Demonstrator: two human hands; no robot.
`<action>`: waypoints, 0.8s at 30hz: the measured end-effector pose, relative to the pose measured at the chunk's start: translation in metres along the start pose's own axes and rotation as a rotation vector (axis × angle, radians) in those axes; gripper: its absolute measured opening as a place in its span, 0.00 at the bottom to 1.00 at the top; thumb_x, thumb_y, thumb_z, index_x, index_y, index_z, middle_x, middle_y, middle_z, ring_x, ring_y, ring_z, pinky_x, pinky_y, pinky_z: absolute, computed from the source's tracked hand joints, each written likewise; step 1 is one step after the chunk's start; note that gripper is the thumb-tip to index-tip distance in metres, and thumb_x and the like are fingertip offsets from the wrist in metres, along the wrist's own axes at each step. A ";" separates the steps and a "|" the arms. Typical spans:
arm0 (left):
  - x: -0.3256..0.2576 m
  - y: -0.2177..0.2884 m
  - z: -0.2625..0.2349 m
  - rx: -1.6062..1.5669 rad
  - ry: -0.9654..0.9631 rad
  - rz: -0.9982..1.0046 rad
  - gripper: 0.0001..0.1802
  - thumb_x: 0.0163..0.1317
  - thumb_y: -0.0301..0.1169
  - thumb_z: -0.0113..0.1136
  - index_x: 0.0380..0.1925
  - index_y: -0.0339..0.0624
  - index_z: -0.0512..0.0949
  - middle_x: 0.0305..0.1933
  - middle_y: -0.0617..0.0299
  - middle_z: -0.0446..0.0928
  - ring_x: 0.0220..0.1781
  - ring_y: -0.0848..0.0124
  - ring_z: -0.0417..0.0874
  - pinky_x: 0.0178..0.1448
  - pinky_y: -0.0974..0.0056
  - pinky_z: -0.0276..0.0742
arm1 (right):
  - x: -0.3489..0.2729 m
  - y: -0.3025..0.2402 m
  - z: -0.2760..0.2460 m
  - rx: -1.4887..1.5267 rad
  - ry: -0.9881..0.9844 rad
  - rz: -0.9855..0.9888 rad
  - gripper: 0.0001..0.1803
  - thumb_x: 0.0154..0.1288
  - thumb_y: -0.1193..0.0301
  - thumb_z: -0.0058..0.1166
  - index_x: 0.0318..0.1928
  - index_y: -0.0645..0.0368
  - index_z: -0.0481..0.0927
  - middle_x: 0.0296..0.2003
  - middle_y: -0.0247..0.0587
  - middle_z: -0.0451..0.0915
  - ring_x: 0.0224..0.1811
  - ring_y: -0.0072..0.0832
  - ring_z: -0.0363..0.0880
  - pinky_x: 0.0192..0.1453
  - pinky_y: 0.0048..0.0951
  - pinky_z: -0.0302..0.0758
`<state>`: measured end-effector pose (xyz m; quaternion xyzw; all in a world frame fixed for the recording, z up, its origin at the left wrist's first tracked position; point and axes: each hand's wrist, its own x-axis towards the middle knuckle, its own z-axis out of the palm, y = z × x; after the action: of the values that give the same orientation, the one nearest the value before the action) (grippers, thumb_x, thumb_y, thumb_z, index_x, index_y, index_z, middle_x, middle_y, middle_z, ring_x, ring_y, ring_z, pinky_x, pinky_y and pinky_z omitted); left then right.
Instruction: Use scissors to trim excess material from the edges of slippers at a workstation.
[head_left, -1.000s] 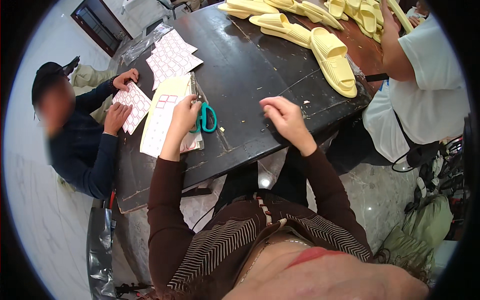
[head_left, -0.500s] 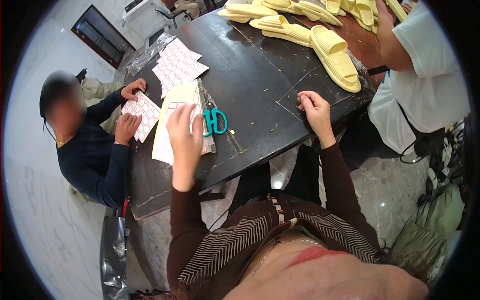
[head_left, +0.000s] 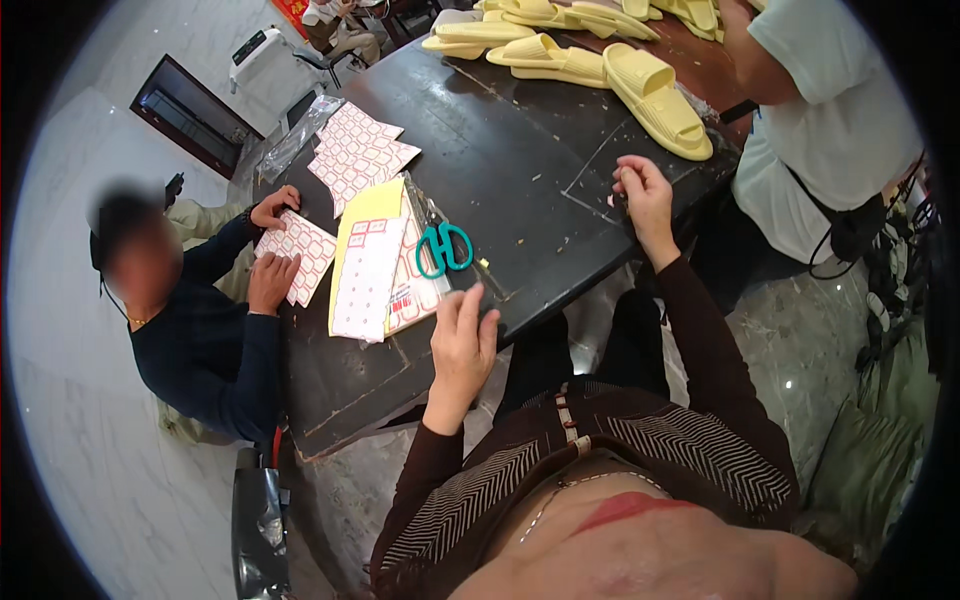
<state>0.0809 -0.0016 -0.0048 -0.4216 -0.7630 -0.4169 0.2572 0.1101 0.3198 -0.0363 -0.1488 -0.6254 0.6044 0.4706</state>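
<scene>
My left hand [head_left: 463,348] is over the near edge of the black table, its fingers loosely bent and apart, with nothing visible in them. Just beyond it lie teal-handled scissors [head_left: 444,250], beside a stack of papers. A mostly peeled white label sheet [head_left: 368,285] with a few red-framed labels at its top rests on a yellow sheet [head_left: 394,203]. My right hand [head_left: 648,208] hovers above the table's right part with fingers curled together; whatever they may pinch is too small to make out. Near it lies a yellow slipper [head_left: 660,105].
More red-framed label sheets [head_left: 358,150] lie farther back, beside clear plastic wrap [head_left: 300,135]. A person in dark clothing [head_left: 205,330] at the left handles another label sheet [head_left: 300,255]. Another person in a white shirt [head_left: 835,150] is at the right. Several yellow slippers [head_left: 550,60] line the far side.
My left hand has moved off the label sheet, rightward and nearer to me, uncovering it. My right hand stays curled near the slipper. The view has shifted slightly.
</scene>
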 end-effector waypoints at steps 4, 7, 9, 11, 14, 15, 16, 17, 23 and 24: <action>0.004 -0.009 0.008 0.033 -0.149 0.104 0.16 0.56 0.22 0.63 0.46 0.35 0.77 0.36 0.50 0.76 0.36 0.55 0.79 0.38 0.59 0.75 | -0.005 -0.005 -0.001 0.048 -0.058 0.062 0.08 0.68 0.78 0.49 0.44 0.66 0.78 0.32 0.36 0.79 0.29 0.18 0.76 0.33 0.21 0.76; 0.013 -0.007 0.008 0.053 -0.324 0.093 0.14 0.53 0.22 0.65 0.40 0.36 0.78 0.36 0.51 0.75 0.36 0.54 0.77 0.40 0.58 0.74 | -0.010 -0.012 -0.004 0.087 -0.097 0.133 0.08 0.69 0.79 0.47 0.46 0.66 0.77 0.33 0.37 0.79 0.32 0.18 0.76 0.38 0.21 0.76; 0.016 -0.009 0.006 -0.053 -0.442 -0.048 0.11 0.51 0.23 0.65 0.36 0.38 0.80 0.36 0.52 0.76 0.36 0.55 0.77 0.40 0.58 0.72 | -0.013 -0.015 -0.006 0.064 -0.096 0.149 0.08 0.69 0.79 0.47 0.45 0.67 0.77 0.34 0.37 0.78 0.32 0.19 0.76 0.38 0.21 0.76; 0.017 -0.019 0.006 -0.091 -0.481 -0.069 0.09 0.51 0.23 0.65 0.34 0.39 0.79 0.34 0.54 0.76 0.35 0.56 0.77 0.38 0.58 0.71 | -0.016 -0.018 -0.005 0.049 -0.099 0.176 0.07 0.69 0.80 0.47 0.45 0.67 0.77 0.34 0.38 0.78 0.32 0.20 0.76 0.39 0.22 0.76; 0.016 -0.028 0.007 -0.129 -0.500 -0.085 0.08 0.51 0.24 0.65 0.32 0.40 0.79 0.33 0.57 0.76 0.34 0.59 0.77 0.37 0.58 0.69 | -0.009 -0.020 0.000 0.021 -0.134 0.217 0.06 0.69 0.82 0.46 0.43 0.67 0.76 0.37 0.39 0.78 0.33 0.21 0.76 0.41 0.23 0.75; 0.011 -0.031 0.006 -0.154 -0.500 -0.086 0.08 0.51 0.24 0.65 0.32 0.40 0.79 0.33 0.57 0.76 0.34 0.59 0.77 0.37 0.59 0.69 | -0.011 -0.016 -0.003 -0.078 -0.160 0.174 0.06 0.68 0.82 0.46 0.42 0.66 0.76 0.38 0.39 0.77 0.34 0.21 0.76 0.41 0.22 0.75; 0.010 -0.034 0.007 -0.157 -0.506 -0.092 0.08 0.51 0.24 0.65 0.32 0.40 0.79 0.33 0.57 0.76 0.34 0.59 0.77 0.37 0.59 0.69 | -0.013 -0.014 -0.006 -0.176 -0.186 0.130 0.05 0.68 0.83 0.46 0.41 0.66 0.75 0.39 0.40 0.77 0.35 0.22 0.76 0.42 0.22 0.75; 0.010 -0.034 0.008 -0.158 -0.504 -0.108 0.08 0.50 0.23 0.66 0.32 0.41 0.79 0.33 0.57 0.76 0.34 0.60 0.77 0.37 0.58 0.68 | -0.012 -0.015 -0.006 -0.177 -0.188 0.133 0.05 0.68 0.83 0.46 0.41 0.66 0.75 0.39 0.40 0.77 0.35 0.22 0.76 0.42 0.22 0.75; 0.013 -0.031 0.011 -0.130 -0.496 -0.133 0.09 0.50 0.25 0.66 0.32 0.42 0.79 0.34 0.58 0.77 0.34 0.60 0.77 0.37 0.58 0.68 | -0.002 -0.028 0.005 -0.401 -0.211 0.046 0.07 0.58 0.82 0.55 0.39 0.62 0.77 0.38 0.42 0.78 0.41 0.36 0.76 0.49 0.32 0.71; 0.016 -0.031 0.011 -0.130 -0.496 -0.131 0.09 0.50 0.25 0.66 0.32 0.42 0.79 0.34 0.58 0.77 0.34 0.60 0.77 0.37 0.58 0.68 | 0.000 -0.030 0.007 -0.448 -0.221 0.024 0.07 0.58 0.81 0.55 0.38 0.62 0.77 0.38 0.43 0.78 0.42 0.37 0.75 0.50 0.33 0.70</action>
<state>0.0459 0.0056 -0.0116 -0.4761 -0.8001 -0.3649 0.0072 0.1163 0.3087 -0.0087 -0.1898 -0.7898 0.4687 0.3472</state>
